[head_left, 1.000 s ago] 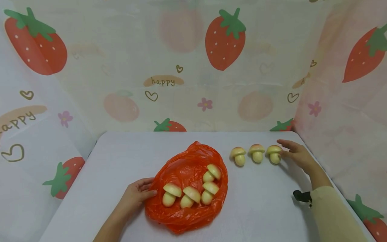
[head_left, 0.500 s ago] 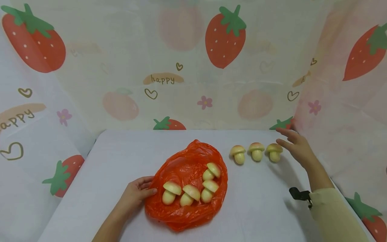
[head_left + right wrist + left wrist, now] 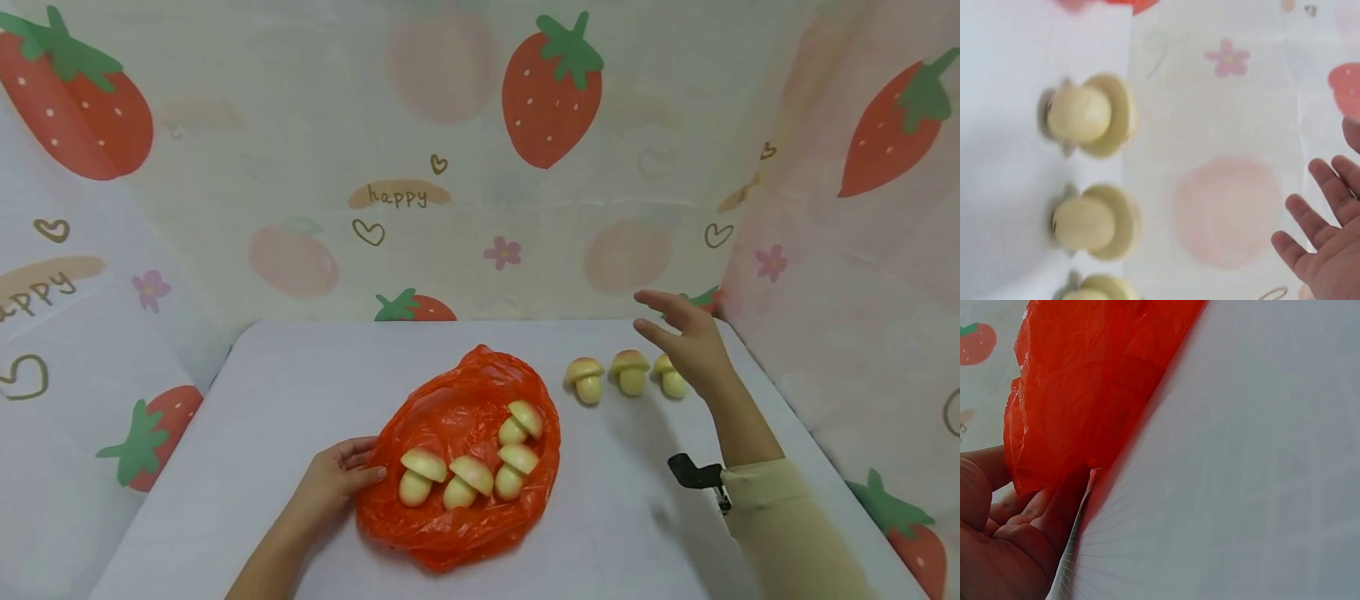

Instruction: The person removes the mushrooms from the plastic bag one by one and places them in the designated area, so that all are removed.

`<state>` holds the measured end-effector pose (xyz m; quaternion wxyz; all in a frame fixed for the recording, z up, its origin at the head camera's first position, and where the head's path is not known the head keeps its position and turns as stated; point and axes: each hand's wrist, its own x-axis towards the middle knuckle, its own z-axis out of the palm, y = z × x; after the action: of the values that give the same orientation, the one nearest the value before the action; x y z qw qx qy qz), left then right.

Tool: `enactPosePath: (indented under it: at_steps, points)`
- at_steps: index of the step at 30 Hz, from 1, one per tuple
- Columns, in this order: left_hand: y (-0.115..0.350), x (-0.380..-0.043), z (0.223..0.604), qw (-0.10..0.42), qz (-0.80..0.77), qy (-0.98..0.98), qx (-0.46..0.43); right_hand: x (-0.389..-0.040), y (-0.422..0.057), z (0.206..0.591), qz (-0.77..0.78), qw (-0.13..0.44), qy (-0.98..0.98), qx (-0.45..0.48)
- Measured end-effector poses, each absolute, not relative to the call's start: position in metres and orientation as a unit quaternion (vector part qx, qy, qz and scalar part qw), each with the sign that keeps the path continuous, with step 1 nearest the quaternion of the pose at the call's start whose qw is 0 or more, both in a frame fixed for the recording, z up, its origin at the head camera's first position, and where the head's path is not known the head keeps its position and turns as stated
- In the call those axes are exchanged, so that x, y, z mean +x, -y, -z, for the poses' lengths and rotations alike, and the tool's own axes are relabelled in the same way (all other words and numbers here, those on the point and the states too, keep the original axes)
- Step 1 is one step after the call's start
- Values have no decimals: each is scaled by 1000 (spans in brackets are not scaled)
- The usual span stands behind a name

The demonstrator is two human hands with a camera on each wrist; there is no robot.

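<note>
A red plastic bag (image 3: 457, 379) lies spread on the table with several toy mushrooms (image 3: 422, 477) on it, cream with pinkish caps. My left hand (image 3: 333, 479) holds the bag's left edge, thumb on the near side and fingers behind it; the bag (image 3: 1097, 381) hides some fingertips in the left wrist view. Three more mushrooms stand in a row to the right: a left one (image 3: 588, 383), a middle one (image 3: 631, 373) and a right one (image 3: 671, 382). In the air above the row is my right hand (image 3: 693, 346), fingers spread, holding nothing. It partly covers the right mushroom.
White cloth (image 3: 300, 375) covers the table. Strawberry-printed curtains (image 3: 420, 100) close off the back and both sides. A black camera mount (image 3: 693, 473) juts from the right wrist.
My right hand has lifted off beside the right mushroom and moved up and left over the row. The left hand and bag keep their place.
</note>
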<state>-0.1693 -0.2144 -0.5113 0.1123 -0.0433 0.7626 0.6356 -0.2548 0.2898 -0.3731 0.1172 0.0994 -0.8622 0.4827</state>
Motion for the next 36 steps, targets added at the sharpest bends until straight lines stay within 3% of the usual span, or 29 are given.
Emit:
enactPosePath:
  at_steps: [11, 24, 36]
  points:
    - [213, -170, 511, 119, -641, -756, -54, -242, -217, 378, -493, 150, 846, 135]
    - [214, -169, 511, 126, -634, -761, -52, -236, -159, 396, -544, 119, 824, 103]
    - [213, -170, 514, 130, -639, -757, -46, -225, -136, 435, -551, 89, 828, 56]
